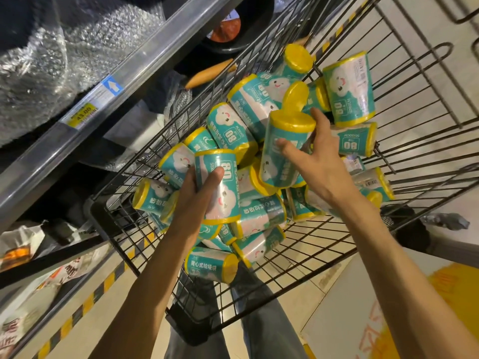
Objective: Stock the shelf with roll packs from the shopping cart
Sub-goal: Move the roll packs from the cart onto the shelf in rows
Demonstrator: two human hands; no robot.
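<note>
Roll packs: a loose heap of teal packs with yellow ends [248, 161] lies in the wire shopping cart [414, 130]; two are lifted clear of the heap, one in each hand.
Left hand [197, 193]: curled round an upright pack [217, 185], thumb across its front, fingers hidden behind.
Right hand [318, 156]: fingers and thumb wrapped round a second pack [282, 149], held tilted above the heap.
Shelf: metal shelf rail [85, 107] with a yellow price tag [81, 114] runs along the left, just beside the cart; bubble-wrapped goods [39, 60] fill the level above it.
Risk, slip: the wrap looks glossy, so a one-handed hold could slide if swung fast.
Risk, heap: packs lean on each other; lifting out may have left neighbours ready to roll toward the cart's low end.
Risk, snag: cart rim and shelf rail sit close, so a pack carried low could knock either edge.
Open room: clear air above the heap; the path left to the shelf is short but narrow.
Shelf space: whether there is free room for packs cannot be told from this view.
</note>
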